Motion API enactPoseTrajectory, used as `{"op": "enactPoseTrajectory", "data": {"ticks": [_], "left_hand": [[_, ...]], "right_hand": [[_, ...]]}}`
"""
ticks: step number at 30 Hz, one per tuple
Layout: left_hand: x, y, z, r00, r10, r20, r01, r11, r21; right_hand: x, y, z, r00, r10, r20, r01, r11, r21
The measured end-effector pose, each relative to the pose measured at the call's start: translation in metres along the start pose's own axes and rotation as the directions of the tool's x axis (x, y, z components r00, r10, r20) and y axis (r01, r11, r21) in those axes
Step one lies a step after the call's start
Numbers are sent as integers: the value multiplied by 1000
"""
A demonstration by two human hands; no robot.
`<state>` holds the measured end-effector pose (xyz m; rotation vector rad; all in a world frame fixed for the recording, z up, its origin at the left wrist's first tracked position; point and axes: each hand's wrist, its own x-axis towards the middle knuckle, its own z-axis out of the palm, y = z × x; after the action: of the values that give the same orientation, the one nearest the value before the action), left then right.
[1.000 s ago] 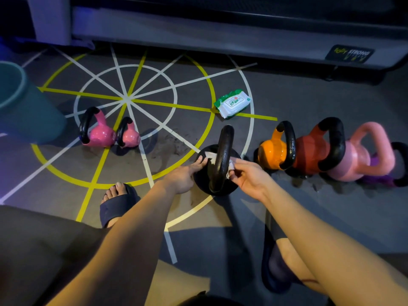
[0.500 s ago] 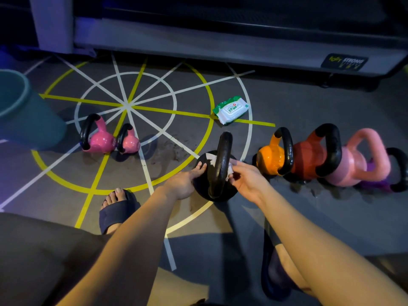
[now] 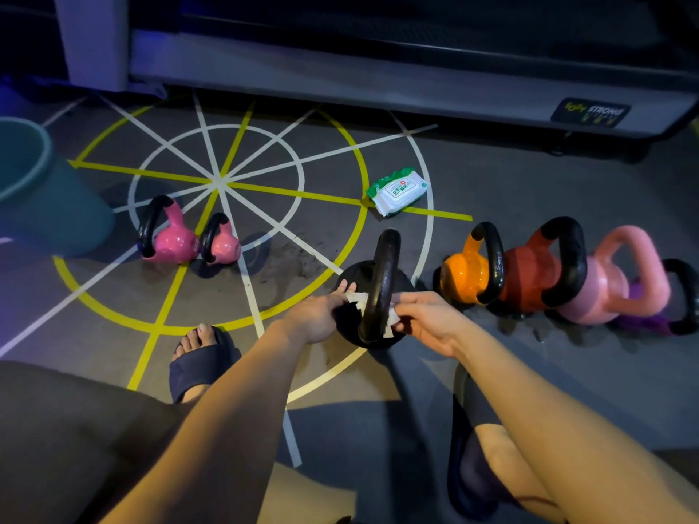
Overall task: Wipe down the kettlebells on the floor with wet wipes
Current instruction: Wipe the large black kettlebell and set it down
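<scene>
Grey taped floor (image 3: 491, 191) is bearing the matte black kettlebell (image 3: 382, 281) between our fingers. We are clamping left hand (image 3: 314, 319) and right hand (image 3: 427, 319) on a white wet wipe (image 3: 357, 298) threaded through its handle, now sliding nearer us than before. An orange kettlebell (image 3: 463, 276) is crowding our right fingers; bare floor is lying open beyond the left.

On my remote feed, a grey gym floor (image 3: 529, 191) taped with a yellow-and-white wheel carries a black iron kettlebell (image 3: 382, 281) on the wheel's rim. To its left, touching, stand a larger pink kettlebell (image 3: 172, 243) and a smaller pink kettlebell (image 3: 225, 245). To its right runs a row: an orange kettlebell (image 3: 465, 276), a red kettlebell (image 3: 527, 281), a pale pink kettlebell (image 3: 605, 293) and a purple kettlebell (image 3: 643, 319). A white-and-green pack of wet wipes (image 3: 397, 191) lies beyond, and a teal plastic bucket (image 3: 49, 206) stands far left.
</scene>
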<state>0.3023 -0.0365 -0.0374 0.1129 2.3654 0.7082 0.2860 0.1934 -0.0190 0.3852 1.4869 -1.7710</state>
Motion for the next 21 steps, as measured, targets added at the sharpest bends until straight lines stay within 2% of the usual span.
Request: {"op": "enactPoseTrajectory", "data": {"ticks": [5,9,12,18,21], "left_hand": [[1,0,0,1000,-8,-25,7,998,-62],[3,2,-4,1000,-4,-15,3,996,-89],[3,0,-3,1000,10,-9,-11,995,-100],[3,1,2,999,-29,-21,28,998,-60],[5,2,7,998,-51,-35,49,998,-43]], "right_hand": [[19,-20,-2,994,-80,-81,94,978,188],[31,-35,-5,975,-71,-210,146,920,365],[23,-28,1,979,-57,-193,124,927,355],[2,-10,1,1000,29,1,-29,991,129],[3,-10,3,999,-3,-33,8,987,163]]}}
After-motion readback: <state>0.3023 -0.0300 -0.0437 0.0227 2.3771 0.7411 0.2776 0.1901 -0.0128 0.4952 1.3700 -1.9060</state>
